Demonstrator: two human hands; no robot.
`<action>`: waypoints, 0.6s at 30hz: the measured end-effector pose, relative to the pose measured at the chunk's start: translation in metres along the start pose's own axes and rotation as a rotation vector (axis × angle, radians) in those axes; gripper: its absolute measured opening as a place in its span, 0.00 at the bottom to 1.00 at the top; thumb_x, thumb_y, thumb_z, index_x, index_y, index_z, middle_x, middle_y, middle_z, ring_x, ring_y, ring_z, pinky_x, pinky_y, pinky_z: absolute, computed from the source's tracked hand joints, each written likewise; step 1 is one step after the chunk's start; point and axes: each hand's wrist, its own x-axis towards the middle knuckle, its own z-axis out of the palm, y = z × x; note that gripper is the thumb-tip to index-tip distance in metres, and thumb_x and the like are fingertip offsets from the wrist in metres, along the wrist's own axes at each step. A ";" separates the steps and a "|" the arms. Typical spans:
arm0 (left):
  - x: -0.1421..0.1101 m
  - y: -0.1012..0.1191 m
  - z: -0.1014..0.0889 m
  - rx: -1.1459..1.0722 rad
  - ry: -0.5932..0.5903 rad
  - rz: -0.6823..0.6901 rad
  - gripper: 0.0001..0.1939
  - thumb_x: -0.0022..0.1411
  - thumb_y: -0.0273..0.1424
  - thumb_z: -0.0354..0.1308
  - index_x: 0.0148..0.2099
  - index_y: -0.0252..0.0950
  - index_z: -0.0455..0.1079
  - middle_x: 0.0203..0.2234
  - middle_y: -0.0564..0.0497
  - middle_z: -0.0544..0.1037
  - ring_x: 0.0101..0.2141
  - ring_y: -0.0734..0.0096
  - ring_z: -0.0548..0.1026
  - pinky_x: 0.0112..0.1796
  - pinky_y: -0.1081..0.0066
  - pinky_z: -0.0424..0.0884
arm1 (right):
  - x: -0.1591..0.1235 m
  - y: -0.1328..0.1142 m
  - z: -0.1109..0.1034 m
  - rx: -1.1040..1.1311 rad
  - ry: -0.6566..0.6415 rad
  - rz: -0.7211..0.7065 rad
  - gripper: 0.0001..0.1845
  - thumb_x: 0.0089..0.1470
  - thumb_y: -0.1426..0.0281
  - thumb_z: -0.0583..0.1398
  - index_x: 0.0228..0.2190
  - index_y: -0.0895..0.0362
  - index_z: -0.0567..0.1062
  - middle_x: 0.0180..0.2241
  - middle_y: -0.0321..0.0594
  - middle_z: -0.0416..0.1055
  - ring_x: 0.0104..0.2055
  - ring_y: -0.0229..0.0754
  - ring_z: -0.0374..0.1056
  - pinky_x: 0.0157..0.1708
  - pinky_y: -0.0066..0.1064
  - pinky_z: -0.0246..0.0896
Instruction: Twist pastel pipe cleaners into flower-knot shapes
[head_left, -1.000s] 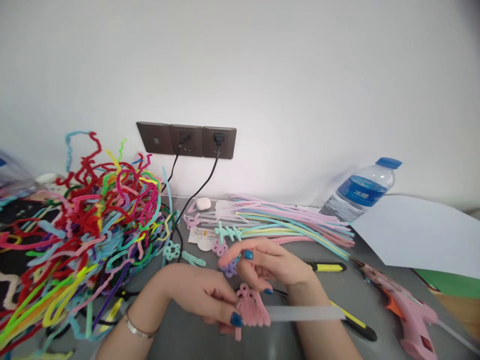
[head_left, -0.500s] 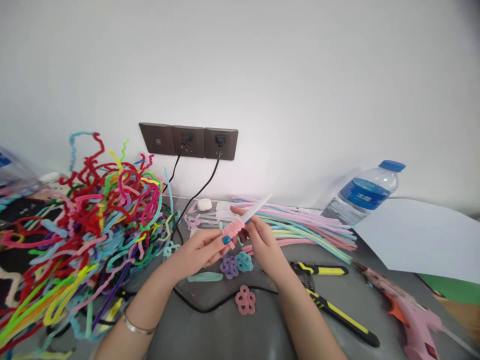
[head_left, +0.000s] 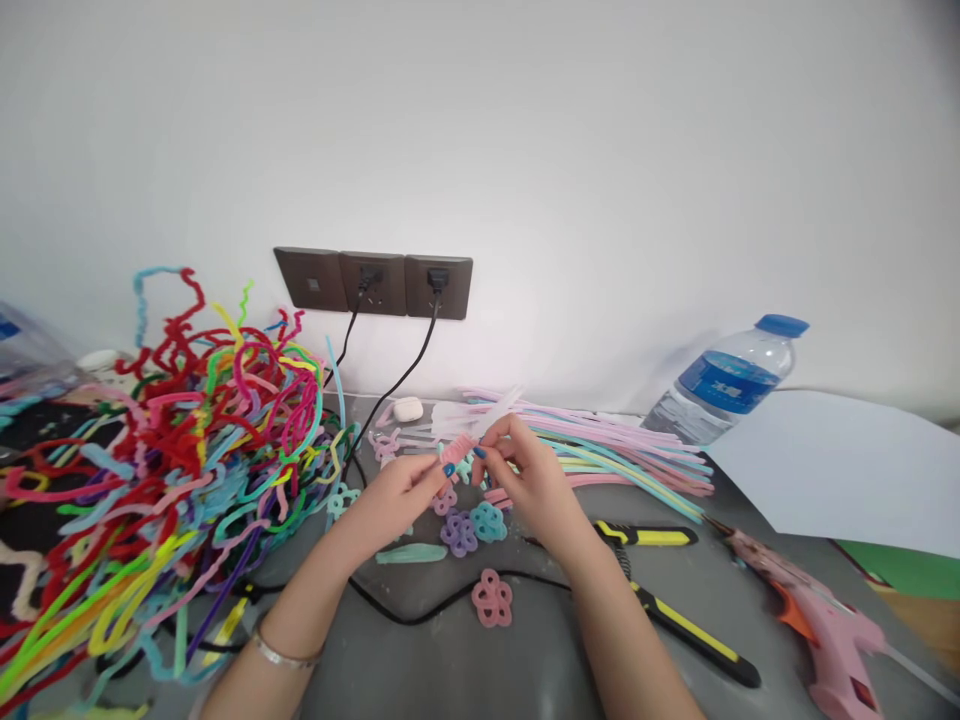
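A tightly wound pink pipe cleaner coil (head_left: 457, 450) is held above the table, pinched at its lower left by my left hand (head_left: 405, 497), which is closed. My right hand (head_left: 529, 475) has its thumb and fingers closed at the coil's right end. Behind the right fingers shows a blurred whitish stick (head_left: 504, 405); whether it is held or lying down I cannot tell. Below the hands lie a purple pipe cleaner flower (head_left: 458, 534), a teal flower (head_left: 489, 522) and a pink flower (head_left: 492, 599). A folded pale green strip (head_left: 411, 554) lies beside them.
A tangled pile of colourful pipe cleaners (head_left: 225, 450) fills the left. Straight pastel pipe cleaners (head_left: 622, 450) lie behind my right hand. Yellow-black pliers (head_left: 690, 630), a pink glue gun (head_left: 832, 630), a water bottle (head_left: 727, 380) and white paper (head_left: 847, 470) are rightward. A black cable (head_left: 405, 620) crosses the table.
The whitish stick that stuck out of the pink coil no longer shows inside it. My right hand has shifted slightly right, and the coil has come slightly lower and left.
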 end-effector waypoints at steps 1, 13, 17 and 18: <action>0.000 0.000 0.000 0.033 -0.004 -0.002 0.17 0.66 0.40 0.47 0.26 0.37 0.58 0.19 0.59 0.54 0.21 0.76 0.53 0.22 0.74 0.48 | 0.000 0.001 -0.003 -0.037 -0.033 0.015 0.03 0.61 0.70 0.54 0.34 0.52 0.62 0.23 0.33 0.73 0.22 0.37 0.63 0.24 0.27 0.57; 0.002 -0.003 0.010 -0.198 0.004 -0.025 0.19 0.66 0.45 0.48 0.28 0.37 0.59 0.15 0.62 0.52 0.17 0.78 0.48 0.20 0.74 0.45 | -0.001 0.005 -0.013 0.155 -0.139 0.059 0.06 0.58 0.65 0.60 0.36 0.53 0.68 0.35 0.41 0.76 0.39 0.45 0.74 0.26 0.28 0.69; 0.001 -0.002 0.006 -0.323 -0.041 -0.040 0.21 0.65 0.48 0.50 0.29 0.37 0.59 0.13 0.64 0.49 0.16 0.80 0.45 0.18 0.75 0.43 | -0.004 0.004 -0.018 0.158 -0.192 0.042 0.07 0.60 0.66 0.59 0.41 0.53 0.70 0.42 0.43 0.75 0.44 0.46 0.73 0.27 0.28 0.70; 0.001 -0.002 0.005 -0.342 -0.051 -0.044 0.21 0.64 0.48 0.50 0.29 0.37 0.60 0.13 0.65 0.49 0.16 0.81 0.44 0.18 0.75 0.42 | -0.004 0.004 -0.019 0.164 -0.196 0.038 0.07 0.60 0.66 0.59 0.41 0.53 0.70 0.43 0.44 0.75 0.45 0.46 0.73 0.28 0.28 0.70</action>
